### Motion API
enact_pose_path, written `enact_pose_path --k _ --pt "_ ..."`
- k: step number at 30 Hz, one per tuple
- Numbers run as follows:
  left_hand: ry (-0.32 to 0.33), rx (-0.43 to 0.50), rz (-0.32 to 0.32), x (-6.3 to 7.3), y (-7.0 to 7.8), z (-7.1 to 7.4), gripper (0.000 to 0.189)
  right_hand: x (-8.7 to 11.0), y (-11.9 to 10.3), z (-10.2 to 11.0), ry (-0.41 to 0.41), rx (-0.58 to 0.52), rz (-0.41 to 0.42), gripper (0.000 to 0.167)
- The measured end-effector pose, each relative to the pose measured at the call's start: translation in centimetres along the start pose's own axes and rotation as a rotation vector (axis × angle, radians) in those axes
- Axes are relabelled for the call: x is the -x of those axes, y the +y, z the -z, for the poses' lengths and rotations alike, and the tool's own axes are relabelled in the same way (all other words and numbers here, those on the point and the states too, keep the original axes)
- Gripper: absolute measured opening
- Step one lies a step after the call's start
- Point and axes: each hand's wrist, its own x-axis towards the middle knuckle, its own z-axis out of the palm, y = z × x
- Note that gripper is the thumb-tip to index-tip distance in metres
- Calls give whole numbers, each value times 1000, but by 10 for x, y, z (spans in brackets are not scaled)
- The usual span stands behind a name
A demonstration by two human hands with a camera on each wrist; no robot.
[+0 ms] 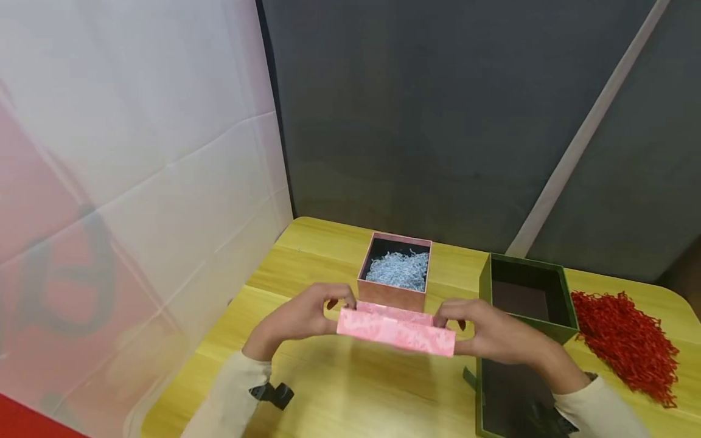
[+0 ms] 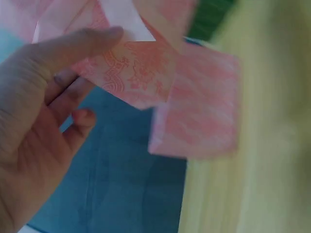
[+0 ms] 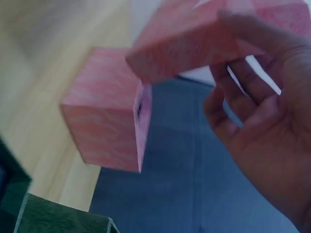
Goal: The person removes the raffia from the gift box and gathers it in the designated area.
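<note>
Both hands grip a pink patterned box lid (image 1: 395, 331) by its two ends, raised in front of the pink box. My left hand (image 1: 306, 311) pinches one end, with the thumb on the near side and fingers curled behind it. At the other end my right hand (image 1: 495, 331) holds it in the same way. In the right wrist view the lid (image 3: 180, 46) shows a glossy pattern on its side. Just beyond the lid stands the open pink box (image 1: 391, 295), dark inside, with pale blue shredded paper (image 1: 400, 270) in it.
An open dark green box (image 1: 566, 304) stands on the right of the yellow wood-grain table (image 1: 317, 389), and a green-edged dark lid (image 1: 509, 389) lies nearer. Red shredded paper (image 1: 630, 340) is heaped beyond them at right. A grey curtain (image 1: 416, 121) hangs behind.
</note>
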Motion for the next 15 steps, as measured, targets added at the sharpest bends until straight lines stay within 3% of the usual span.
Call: enact_pose_path --k 5,9,12,15 --pt "-57 -350 -102 22 -9 -29 33 1 2 -32 -50 321 153 35" --pt "-62 -582 -164 27 -28 -48 38 0 17 -58 -46 548 271 35" --pt "-78 -690 -182 26 -43 -57 37 -3 29 -73 -34 658 308 28" --pt "-99 -741 -190 26 -53 -63 32 -7 38 -83 -39 719 298 24"
